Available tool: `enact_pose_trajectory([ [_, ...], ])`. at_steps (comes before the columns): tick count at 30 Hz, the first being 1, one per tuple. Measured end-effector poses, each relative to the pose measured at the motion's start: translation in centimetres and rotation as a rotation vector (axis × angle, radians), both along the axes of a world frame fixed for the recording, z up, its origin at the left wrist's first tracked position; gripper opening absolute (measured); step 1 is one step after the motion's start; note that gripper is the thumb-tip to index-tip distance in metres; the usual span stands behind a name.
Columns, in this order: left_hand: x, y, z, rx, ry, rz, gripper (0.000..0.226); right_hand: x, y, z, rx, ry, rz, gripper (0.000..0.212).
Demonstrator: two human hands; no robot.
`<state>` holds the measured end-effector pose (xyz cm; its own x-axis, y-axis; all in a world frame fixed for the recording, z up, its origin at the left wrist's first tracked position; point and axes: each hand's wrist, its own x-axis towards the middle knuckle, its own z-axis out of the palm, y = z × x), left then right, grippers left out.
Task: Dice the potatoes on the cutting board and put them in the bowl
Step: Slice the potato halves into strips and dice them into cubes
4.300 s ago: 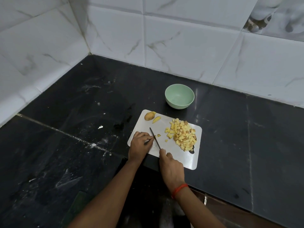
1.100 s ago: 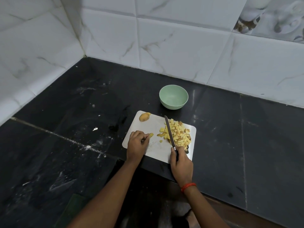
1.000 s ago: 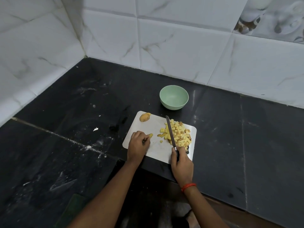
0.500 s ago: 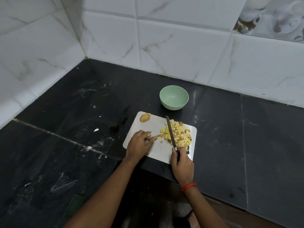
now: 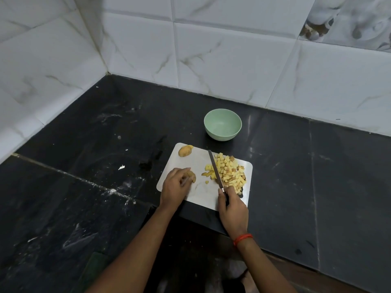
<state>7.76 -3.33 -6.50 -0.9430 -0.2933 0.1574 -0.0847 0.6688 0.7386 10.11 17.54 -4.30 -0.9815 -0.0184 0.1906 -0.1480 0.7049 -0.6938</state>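
A white cutting board (image 5: 196,163) lies on the black counter. On its right side sits a pile of diced potato (image 5: 229,173). My right hand (image 5: 232,205) grips a knife (image 5: 214,169) whose blade rests against the left edge of the pile. My left hand (image 5: 175,186) holds a small potato piece (image 5: 192,176) on the board's left part. An uncut potato chunk (image 5: 185,150) lies at the board's far left corner. An empty pale green bowl (image 5: 222,124) stands just beyond the board.
The black stone counter (image 5: 95,157) meets white tiled walls (image 5: 211,56) at the back and left, forming a corner. The counter's front edge runs just below the board. Small white scraps (image 5: 121,167) lie left of the board.
The knife swept the cut pieces right into the pile and now stays against it. My left hand has shifted right and turned the small potato piece on the board.
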Motion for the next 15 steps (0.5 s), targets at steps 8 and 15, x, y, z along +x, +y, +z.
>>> enact_pose_trajectory([
  [8, 0.3, -0.2, -0.9, -0.153, 0.098, -0.065, 0.020, -0.9, -3.1, 0.6, 0.098, -0.147, 0.106, 0.011],
  [15, 0.3, -0.2, -0.7, -0.122, 0.115, -0.060, 0.019, -1.1, -3.8, 0.0, 0.173, -0.190, 0.208, 0.017],
])
